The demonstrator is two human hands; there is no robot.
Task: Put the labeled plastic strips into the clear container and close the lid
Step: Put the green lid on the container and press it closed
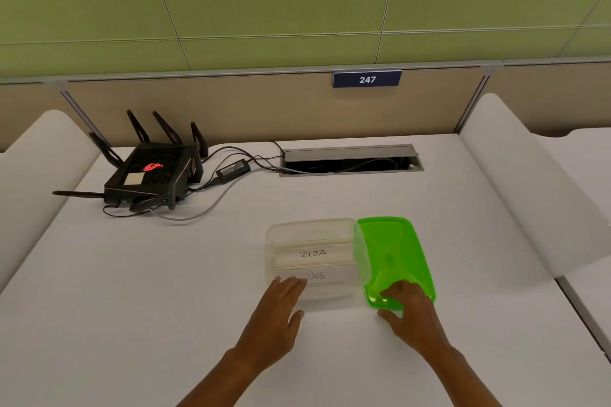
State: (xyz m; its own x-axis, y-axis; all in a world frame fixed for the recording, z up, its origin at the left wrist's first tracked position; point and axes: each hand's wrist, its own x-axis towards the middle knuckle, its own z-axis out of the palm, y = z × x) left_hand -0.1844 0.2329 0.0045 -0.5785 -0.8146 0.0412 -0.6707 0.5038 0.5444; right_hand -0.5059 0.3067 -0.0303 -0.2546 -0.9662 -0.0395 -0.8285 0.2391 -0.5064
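While hands [344,304] flank container [310,261], lid [393,254] overhangs.

Both forearms cut off by bottom edge. Right hand [408,309] covers the green lid's [395,251] near corner. Strips [314,254] inside the clear container [281,235]: count indeterminate. Adapter [233,170] label illegible.

I read "ZEBRA" handwritten on one labeled plastic strip [314,254] lying in the clear container [281,235], and "DOG" on the strip [317,276] just toward six o'clock from it, beside my left hand [277,311]. At twelve o'clock, a blue sign [367,79] on the partition reads "247". The printing on the black power adapter [233,170] is too small to read.
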